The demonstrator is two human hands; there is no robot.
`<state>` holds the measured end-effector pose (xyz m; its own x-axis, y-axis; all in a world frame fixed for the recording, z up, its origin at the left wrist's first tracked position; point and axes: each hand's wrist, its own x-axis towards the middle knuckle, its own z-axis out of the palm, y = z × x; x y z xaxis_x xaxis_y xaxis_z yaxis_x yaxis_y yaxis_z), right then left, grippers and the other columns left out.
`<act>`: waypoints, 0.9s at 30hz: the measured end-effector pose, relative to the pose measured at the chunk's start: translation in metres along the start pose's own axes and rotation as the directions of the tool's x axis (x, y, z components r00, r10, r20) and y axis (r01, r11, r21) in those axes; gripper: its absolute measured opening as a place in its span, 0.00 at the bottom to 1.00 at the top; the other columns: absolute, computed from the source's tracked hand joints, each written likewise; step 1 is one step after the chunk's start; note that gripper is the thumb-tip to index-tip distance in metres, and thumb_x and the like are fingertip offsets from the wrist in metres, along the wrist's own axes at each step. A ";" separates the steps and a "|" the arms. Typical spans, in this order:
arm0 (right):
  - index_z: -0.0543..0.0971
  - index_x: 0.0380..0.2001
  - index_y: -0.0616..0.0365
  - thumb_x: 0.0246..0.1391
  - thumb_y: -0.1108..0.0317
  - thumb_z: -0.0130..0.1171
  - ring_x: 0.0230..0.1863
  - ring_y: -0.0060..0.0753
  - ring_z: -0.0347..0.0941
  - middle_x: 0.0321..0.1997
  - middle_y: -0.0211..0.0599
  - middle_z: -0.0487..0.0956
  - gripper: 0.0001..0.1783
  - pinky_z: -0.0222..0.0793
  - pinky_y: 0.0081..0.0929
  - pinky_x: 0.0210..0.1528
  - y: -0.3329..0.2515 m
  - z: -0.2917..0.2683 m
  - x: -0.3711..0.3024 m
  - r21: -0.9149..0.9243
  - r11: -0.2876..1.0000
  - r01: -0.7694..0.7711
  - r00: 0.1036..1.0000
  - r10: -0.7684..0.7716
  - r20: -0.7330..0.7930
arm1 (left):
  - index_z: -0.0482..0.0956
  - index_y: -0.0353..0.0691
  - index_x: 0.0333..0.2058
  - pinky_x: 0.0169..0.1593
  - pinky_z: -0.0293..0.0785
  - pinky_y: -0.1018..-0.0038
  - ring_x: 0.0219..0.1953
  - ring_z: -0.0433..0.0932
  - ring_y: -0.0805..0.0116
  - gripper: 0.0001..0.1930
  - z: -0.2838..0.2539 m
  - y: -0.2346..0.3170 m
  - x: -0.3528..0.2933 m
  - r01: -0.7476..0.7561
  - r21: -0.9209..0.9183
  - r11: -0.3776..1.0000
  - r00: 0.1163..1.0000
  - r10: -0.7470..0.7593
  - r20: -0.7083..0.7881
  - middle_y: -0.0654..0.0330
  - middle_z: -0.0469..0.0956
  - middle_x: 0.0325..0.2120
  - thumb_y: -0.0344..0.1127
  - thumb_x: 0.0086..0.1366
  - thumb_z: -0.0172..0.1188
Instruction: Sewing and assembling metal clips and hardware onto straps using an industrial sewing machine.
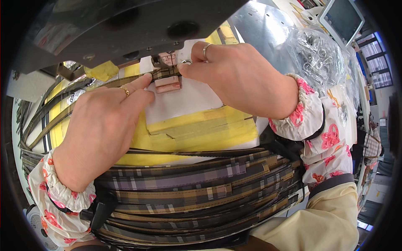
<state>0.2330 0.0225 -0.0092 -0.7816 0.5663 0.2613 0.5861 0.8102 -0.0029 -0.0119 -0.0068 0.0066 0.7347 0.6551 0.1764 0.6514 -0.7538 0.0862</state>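
Observation:
A narrow brown plaid strap point(113, 84) runs from the left to a small metal fixture point(165, 60) under the machine head. My left hand point(106, 119) lies along this strap, its index fingertip pressing the strap beside the fixture and its other fingers curled under. From the right, my right hand point(247, 77) reaches in with thumb and forefinger pinched at the strap's end. A small shiny silver metal fitting point(186, 62) shows between those fingertips; its exact shape is mostly hidden. Pinkish-copper blocks point(168, 84) sit just below the strap.
The dark machine head point(125, 31) overhangs the fixture. Yellow tape point(201, 129) covers the work surface. Many plaid straps point(201, 182) lie stacked across my front. A clear plastic bag of metal fittings point(316, 54) sits at right, near a screen point(342, 20).

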 end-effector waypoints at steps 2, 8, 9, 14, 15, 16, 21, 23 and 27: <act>0.79 0.31 0.61 0.42 0.75 0.57 0.34 0.46 0.78 0.34 0.45 0.77 0.09 0.74 0.37 0.31 0.000 0.000 0.000 0.014 1.000 0.002 1.000 -0.002 -0.006 | 0.76 0.36 0.36 0.31 0.70 0.64 0.24 0.74 0.55 0.09 0.000 0.000 0.000 0.005 -0.015 1.000 1.000 -0.005 0.006 0.49 0.78 0.45 0.21 0.54 0.55; 0.79 0.32 0.60 0.43 0.75 0.56 0.35 0.46 0.78 0.34 0.44 0.77 0.10 0.74 0.36 0.32 0.002 0.002 -0.001 0.002 1.000 -0.007 1.000 0.007 0.000 | 0.76 0.36 0.37 0.32 0.70 0.64 0.24 0.73 0.54 0.10 0.000 0.001 -0.001 0.008 -0.003 1.000 1.000 -0.008 0.002 0.49 0.77 0.47 0.21 0.56 0.54; 0.79 0.32 0.60 0.43 0.75 0.56 0.35 0.46 0.78 0.35 0.44 0.77 0.10 0.74 0.36 0.32 0.002 0.002 0.000 -0.003 1.000 -0.001 1.000 0.001 -0.006 | 0.76 0.36 0.37 0.32 0.70 0.64 0.24 0.73 0.54 0.10 0.001 0.001 -0.001 0.010 -0.002 1.000 1.000 -0.010 0.001 0.49 0.77 0.47 0.21 0.56 0.54; 0.77 0.43 0.56 0.37 0.79 0.59 0.31 0.42 0.75 0.40 0.40 0.75 0.24 0.73 0.32 0.32 0.003 0.004 0.000 -0.014 1.000 -0.014 1.000 0.014 0.010 | 0.75 0.37 0.38 0.32 0.70 0.65 0.24 0.73 0.55 0.10 0.002 0.001 -0.002 0.018 0.005 1.000 1.000 -0.018 -0.005 0.50 0.77 0.49 0.22 0.56 0.54; 0.77 0.43 0.56 0.37 0.79 0.59 0.31 0.42 0.75 0.40 0.40 0.75 0.23 0.73 0.32 0.32 0.004 0.004 0.000 -0.016 1.000 -0.018 1.000 0.018 0.011 | 0.75 0.37 0.38 0.32 0.70 0.65 0.24 0.73 0.55 0.10 0.002 0.001 -0.002 0.018 0.005 1.000 1.000 -0.018 -0.005 0.50 0.77 0.49 0.22 0.56 0.54; 0.77 0.43 0.57 0.37 0.79 0.59 0.32 0.42 0.75 0.39 0.40 0.75 0.23 0.73 0.32 0.32 0.004 0.004 0.000 -0.028 0.999 -0.027 0.999 0.028 0.025 | 0.75 0.37 0.38 0.32 0.70 0.65 0.24 0.73 0.55 0.10 0.002 0.001 -0.003 0.022 0.008 1.000 1.000 -0.022 -0.002 0.50 0.76 0.49 0.22 0.56 0.54; 0.78 0.32 0.62 0.42 0.77 0.56 0.34 0.47 0.78 0.36 0.46 0.77 0.10 0.75 0.37 0.33 0.005 0.006 0.002 0.015 1.000 0.000 0.999 0.001 -0.036 | 0.75 0.37 0.37 0.32 0.70 0.64 0.24 0.73 0.55 0.09 0.003 0.002 -0.003 0.023 0.028 0.999 1.000 -0.022 -0.017 0.51 0.76 0.49 0.22 0.57 0.55; 0.78 0.32 0.62 0.42 0.77 0.56 0.35 0.47 0.78 0.36 0.46 0.77 0.10 0.75 0.37 0.33 0.005 0.006 0.002 0.009 1.000 0.005 0.999 -0.004 -0.044 | 0.75 0.37 0.37 0.31 0.70 0.64 0.23 0.72 0.55 0.08 0.004 0.002 -0.002 0.019 0.019 1.000 1.000 -0.019 -0.021 0.51 0.77 0.49 0.23 0.57 0.55; 0.78 0.32 0.62 0.42 0.77 0.56 0.35 0.47 0.78 0.36 0.46 0.77 0.10 0.75 0.37 0.34 0.005 0.005 0.001 0.026 1.000 -0.005 1.000 0.006 -0.025 | 0.75 0.37 0.37 0.31 0.70 0.64 0.23 0.72 0.55 0.08 0.003 0.001 -0.001 0.015 0.020 1.000 1.000 -0.014 -0.024 0.50 0.77 0.48 0.23 0.57 0.55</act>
<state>0.2343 0.0278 -0.0133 -0.7725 0.5673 0.2854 0.5846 0.8108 -0.0295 -0.0114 -0.0086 0.0031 0.7205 0.6644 0.1987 0.6659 -0.7428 0.0694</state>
